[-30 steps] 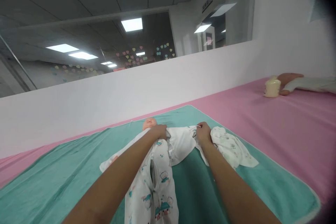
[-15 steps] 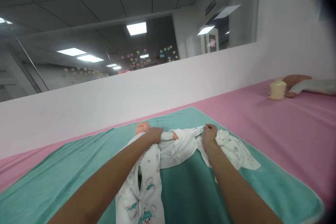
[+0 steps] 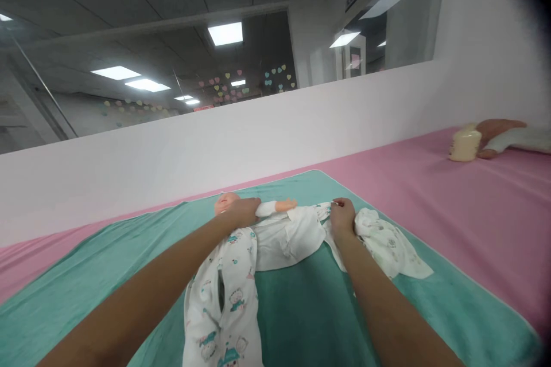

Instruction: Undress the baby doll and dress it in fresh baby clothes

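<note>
Teal blanket (image 3: 310,309) over a pink covering (image 3: 451,195) makes up the surface, seen from the wearer's head, with two bare forearms reaching forward from the bottom edge. Nearest, left of center, lies a white printed garment (image 3: 226,298) with small teal and pink cartoon figures and a narrow gap down its front; a plain white part of it stretches out to the right. Just beyond, the left hand (image 3: 246,212) curls over the shoulder area of a baby doll (image 3: 224,202); its fingertips are hidden, so how tightly they close cannot be told. The doll lies on the blanket, its head left of that hand and its white-sleeved arm (image 3: 275,207) pointing right, above the white cloth. The right hand (image 3: 343,219) pinches the garment's far right end between thumb and fingers. Right of it sits a crumpled printed cloth (image 3: 391,243). Farther off, on the pink covering, a pale yellow bottle (image 3: 465,144) stands beside a second doll (image 3: 523,137), cut off by the frame. Behind, a white wall (image 3: 206,149) carries wide glass with heart-shaped stickers (image 3: 220,87) and bright ceiling panels (image 3: 225,34).
</note>
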A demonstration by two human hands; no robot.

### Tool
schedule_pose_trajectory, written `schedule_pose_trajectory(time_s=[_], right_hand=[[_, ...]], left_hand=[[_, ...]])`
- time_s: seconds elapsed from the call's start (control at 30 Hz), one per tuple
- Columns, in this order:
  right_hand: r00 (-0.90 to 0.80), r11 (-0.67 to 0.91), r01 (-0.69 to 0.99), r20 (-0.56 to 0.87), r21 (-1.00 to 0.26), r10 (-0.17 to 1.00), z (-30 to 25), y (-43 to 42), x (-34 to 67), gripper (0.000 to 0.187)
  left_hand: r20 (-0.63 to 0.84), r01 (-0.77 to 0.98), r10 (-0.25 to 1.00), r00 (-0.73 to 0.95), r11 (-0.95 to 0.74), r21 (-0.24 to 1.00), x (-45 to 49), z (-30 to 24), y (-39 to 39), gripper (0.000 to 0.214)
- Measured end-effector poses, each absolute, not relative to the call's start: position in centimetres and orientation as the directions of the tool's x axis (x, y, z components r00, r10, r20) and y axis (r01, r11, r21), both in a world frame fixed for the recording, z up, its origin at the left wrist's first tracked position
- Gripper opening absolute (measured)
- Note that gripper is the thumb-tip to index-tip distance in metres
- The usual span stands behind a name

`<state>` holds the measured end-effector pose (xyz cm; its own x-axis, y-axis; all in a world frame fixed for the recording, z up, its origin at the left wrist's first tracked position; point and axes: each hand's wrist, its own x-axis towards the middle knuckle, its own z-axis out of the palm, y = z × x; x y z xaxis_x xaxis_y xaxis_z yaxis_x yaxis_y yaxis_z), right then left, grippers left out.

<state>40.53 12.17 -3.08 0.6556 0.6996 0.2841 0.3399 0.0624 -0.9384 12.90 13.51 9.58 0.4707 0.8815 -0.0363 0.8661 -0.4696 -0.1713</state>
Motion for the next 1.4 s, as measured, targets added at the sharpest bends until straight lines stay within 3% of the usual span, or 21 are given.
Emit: schedule_pose_trajectory(time_s=[0.13, 0.23, 0.3, 0.37, 0.43, 0.57, 0.67, 0.8, 1.0, 1.23, 1.4], right_hand=[[0.607, 0.046, 0.414, 0.314, -0.909, 0.73, -2.0, 11.1, 39.6, 0.026], [0.532, 0.085, 0.518, 0.399, -0.851, 0.747, -0.7, 10.1, 38.1, 0.022], [0.442, 0.147, 0.631, 0.509, -0.762, 0.739, 0.2, 9.0, 36.1, 0.021], [0.228, 0.29, 0.75, 0.644, -0.595, 0.73, 1.0, 7.5, 33.3, 0.024], [-0.022, 0.485, 0.693, 0.656, -0.534, 0.754, 1.3, 5.8, 30.1, 0.026], [-0.255, 0.611, 0.391, 0.557, -0.689, 0.791, 1.0, 3.3, 25.1, 0.03], [-0.247, 0.577, 0.333, 0.522, -0.746, 0.817, 0.5, 3.0, 24.1, 0.035], [-0.232, 0.419, 0.297, 0.361, -0.858, 0.903, -0.3, 4.0, 24.7, 0.049], [-0.25, 0.28, 0.257, 0.216, -0.925, 0.944, -1.5, 5.6, 25.3, 0.06], [-0.232, 0.239, 0.218, 0.188, -0.946, 0.954, -1.7, 6.9, 25.3, 0.065], [-0.226, 0.213, 0.207, 0.165, -0.955, 0.96, -1.7, 7.0, 25.0, 0.058]], left_hand=[[-0.072, 0.846, 0.861, 0.504, -0.509, -0.162, 16.1, 7.0, 13.4, 0.024], [-0.02, 0.845, 0.851, 0.525, -0.524, -0.106, 17.1, 6.2, 12.8, 0.025], [0.067, 0.856, 0.853, 0.517, -0.515, -0.044, 16.8, 6.4, 12.1, 0.029], [0.171, 0.875, 0.865, 0.472, -0.483, 0.023, 15.8, 6.8, 11.2, 0.033], [0.305, 0.887, 0.871, 0.385, -0.44, 0.14, 14.0, 7.1, 10.2, 0.033], [0.51, 0.823, 0.848, 0.141, -0.387, 0.416, 9.3, 6.8, 7.7, 0.024], [0.541, 0.775, 0.84, 0.035, -0.365, 0.516, 5.5, 5.6, 6.0, 0.022], [0.503, 0.702, 0.86, -0.088, -0.305, 0.644, 1.7, 3.0, 4.7, 0.022], [0.421, 0.58, 0.903, -0.086, -0.298, 0.758, -0.2, 0.7, 4.6, 0.031], [0.432, 0.591, 0.901, -0.049, -0.323, 0.739, -0.4, 0.6, 5.5, 0.032], [0.461, 0.631, 0.887, -0.017, -0.348, 0.693, -0.2, 0.7, 5.2, 0.032]])
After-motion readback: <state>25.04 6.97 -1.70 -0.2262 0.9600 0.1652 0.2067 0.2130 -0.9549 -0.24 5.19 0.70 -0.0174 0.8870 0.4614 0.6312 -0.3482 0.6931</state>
